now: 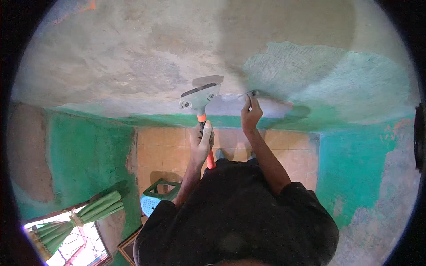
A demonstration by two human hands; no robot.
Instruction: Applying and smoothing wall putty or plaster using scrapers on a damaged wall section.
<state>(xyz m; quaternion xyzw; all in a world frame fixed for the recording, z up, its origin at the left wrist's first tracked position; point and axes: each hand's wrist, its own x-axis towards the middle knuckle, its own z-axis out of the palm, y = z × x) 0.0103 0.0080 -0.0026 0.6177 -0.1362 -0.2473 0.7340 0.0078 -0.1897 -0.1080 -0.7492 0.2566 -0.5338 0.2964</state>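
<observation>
In my left hand (203,137) is a wide wall scraper (199,97), its fingers wrapped round the orange and black handle. The broad grey head with a dark edge points up at the wall (133,66), and its shadow falls just beyond. My right hand (251,115) is raised to the right of the scraper, close to the wall, with thumb and fingers pinched. Between those fingertips sits a small flat grey piece (252,93) with a dark spot, too small to name. The wall surface is bare grey-beige plaster, with patches of green paint (301,75) at right.
Below the wall lies an orange tiled floor (168,139). A green and blue plastic stool (153,195) stands to my left. Green side walls (350,168) flank me. At lower left are a tied green curtain (84,215), a bright window (80,244) and a framed item (128,246).
</observation>
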